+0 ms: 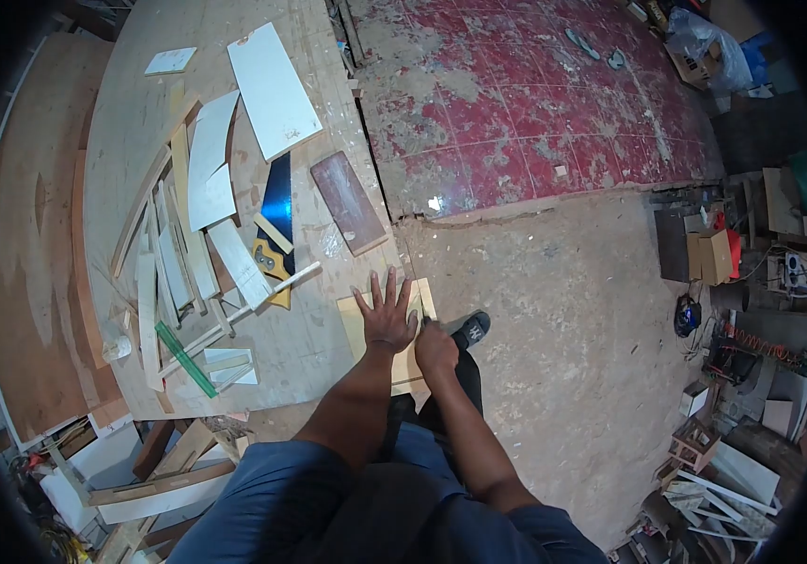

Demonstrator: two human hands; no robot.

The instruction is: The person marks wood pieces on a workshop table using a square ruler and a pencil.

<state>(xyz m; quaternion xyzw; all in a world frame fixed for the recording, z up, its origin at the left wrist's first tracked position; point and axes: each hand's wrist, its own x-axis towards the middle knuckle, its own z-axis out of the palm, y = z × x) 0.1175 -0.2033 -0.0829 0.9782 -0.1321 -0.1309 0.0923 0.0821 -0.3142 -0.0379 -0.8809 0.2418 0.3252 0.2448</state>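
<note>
A pale wooden board (352, 327) lies at the table's near right corner and reaches past its edge. My left hand (387, 318) is pressed flat on it, fingers spread and pointing away from me. Just to the right, my right hand (435, 350) is closed over the board's right part, around a small dark object (426, 321) that I cannot make out. Beyond my left hand on the table are a brown rectangular block (350, 203) and a handsaw (276, 202) with a yellow handle, partly under wood strips.
The wooden table (300, 385) carries white panels (275, 92), long wood strips and a green strip (185, 359). My shoe (475, 327) is on the concrete floor. Boxes (708, 257) and tools line the right side; wood scraps (164, 498) lie at the lower left.
</note>
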